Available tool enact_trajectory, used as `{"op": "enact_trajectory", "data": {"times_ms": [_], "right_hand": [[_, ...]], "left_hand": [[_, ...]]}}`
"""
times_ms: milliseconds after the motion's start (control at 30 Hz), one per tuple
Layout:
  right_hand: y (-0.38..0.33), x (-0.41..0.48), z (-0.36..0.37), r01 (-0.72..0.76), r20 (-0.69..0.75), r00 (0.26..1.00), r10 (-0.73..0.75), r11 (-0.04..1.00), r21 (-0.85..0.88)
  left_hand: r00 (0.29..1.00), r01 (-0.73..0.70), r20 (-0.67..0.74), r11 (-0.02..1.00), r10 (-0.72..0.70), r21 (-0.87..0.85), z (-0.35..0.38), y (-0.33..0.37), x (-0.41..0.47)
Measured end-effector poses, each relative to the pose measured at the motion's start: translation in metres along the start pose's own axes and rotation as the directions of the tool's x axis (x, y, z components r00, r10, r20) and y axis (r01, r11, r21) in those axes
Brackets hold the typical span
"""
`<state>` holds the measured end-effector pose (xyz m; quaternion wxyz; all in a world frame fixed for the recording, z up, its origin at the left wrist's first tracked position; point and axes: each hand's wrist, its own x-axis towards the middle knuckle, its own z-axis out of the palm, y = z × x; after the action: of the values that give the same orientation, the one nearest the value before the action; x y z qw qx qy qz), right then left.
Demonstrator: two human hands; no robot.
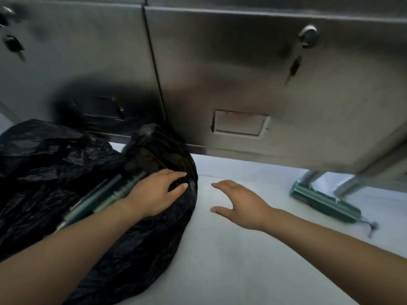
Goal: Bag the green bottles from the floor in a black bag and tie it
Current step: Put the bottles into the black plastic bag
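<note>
Bottles [99,199] of green glass or plastic already lie inside the black bag [141,249], their long bodies showing through its open mouth just beside our left hand [158,192]. That hand holds a fold of the bag's rim between thumb and bent fingers, keeping the mouth where it is on the left part of the pale floor [242,271].

Our right hand [240,205] holds nothing. Its fingers are spread and relaxed and point left toward the bag, above bare floor between the bag and the last loose bottle.

That green bottle [326,201] lies on its side well apart to the right, close to the far edge of the floor where the steel cabinet [264,73] stands, its upper end just beside a cabinet leg [345,183]. Its long axis runs slantwise, from the broad end up by the leg down to a narrower end toward the right, where a small cord or strap seems to trail; blur keeps us from saying more.

We judge the bagging nearly done, with this one bottle in view outside the bag. The right hand is plainly the nearer one, but it faces away from the bottle, so it must swing right and turn to close across the body, not along it. The bag is not yet tied.
</note>
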<state>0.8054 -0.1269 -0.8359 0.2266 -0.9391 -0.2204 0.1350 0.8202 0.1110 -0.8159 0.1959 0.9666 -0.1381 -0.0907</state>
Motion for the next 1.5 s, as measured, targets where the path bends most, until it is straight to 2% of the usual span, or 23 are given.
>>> {"op": "enact_trajectory", "data": {"times_ms": [200, 400, 500, 633, 767, 867, 933, 1000, 1167, 1333, 1500], "right_hand": [[0.084, -0.046, 0.020, -0.197, -0.075, 0.976, 0.204, 0.976, 0.089], [0.166, -0.091, 0.023, -0.370, -0.128, 0.915, 0.383, 0.922, 0.118], [0.200, -0.104, 0.020, -0.406, -0.157, 0.893, 0.422, 0.905, 0.124], [0.241, -0.108, 0.014, -0.413, -0.255, 0.875, 0.412, 0.909, 0.051], [0.272, -0.108, 0.010, -0.481, -0.317, 0.828, 0.463, 0.876, 0.022], [0.284, -0.106, 0.016, -0.583, -0.303, 0.776, 0.553, 0.813, -0.008], [0.289, -0.104, 0.020, -0.618, -0.268, 0.766, 0.584, 0.784, -0.057], [0.292, -0.104, 0.025, -0.618, -0.269, 0.773, 0.574, 0.778, -0.117], [0.282, -0.106, 0.033, -0.617, -0.354, 0.759, 0.546, 0.777, -0.126], [0.269, -0.111, 0.044, -0.567, -0.325, 0.795, 0.513, 0.818, -0.097], [0.264, -0.111, 0.052, -0.607, -0.340, 0.761, 0.553, 0.791, -0.072]], "left_hand": [[0.990, -0.070, 0.121, 0.997, 0.074, -0.035, 0.096, 0.053, 0.026], [0.966, -0.061, 0.249, 0.998, 0.064, -0.017, 0.165, 0.106, 0.065], [0.965, -0.044, 0.260, 0.999, 0.042, 0.000, 0.197, 0.126, 0.083], [0.974, -0.054, 0.221, 0.996, 0.038, 0.068, 0.237, 0.138, 0.099], [0.961, -0.036, 0.275, 0.995, 0.008, 0.098, 0.264, 0.129, 0.097], [0.952, -0.048, 0.305, 0.992, 0.009, 0.121, 0.273, 0.119, 0.089], [0.950, -0.055, 0.311, 0.989, 0.011, 0.134, 0.276, 0.118, 0.088], [0.951, -0.047, 0.311, 0.988, 0.000, 0.144, 0.279, 0.119, 0.087], [0.949, -0.054, 0.314, 0.978, -0.012, 0.201, 0.284, 0.117, 0.083], [0.957, -0.060, 0.291, 0.978, -0.001, 0.200, 0.290, 0.114, 0.081], [0.954, -0.056, 0.298, 0.978, -0.008, 0.203, 0.289, 0.114, 0.082]]}}
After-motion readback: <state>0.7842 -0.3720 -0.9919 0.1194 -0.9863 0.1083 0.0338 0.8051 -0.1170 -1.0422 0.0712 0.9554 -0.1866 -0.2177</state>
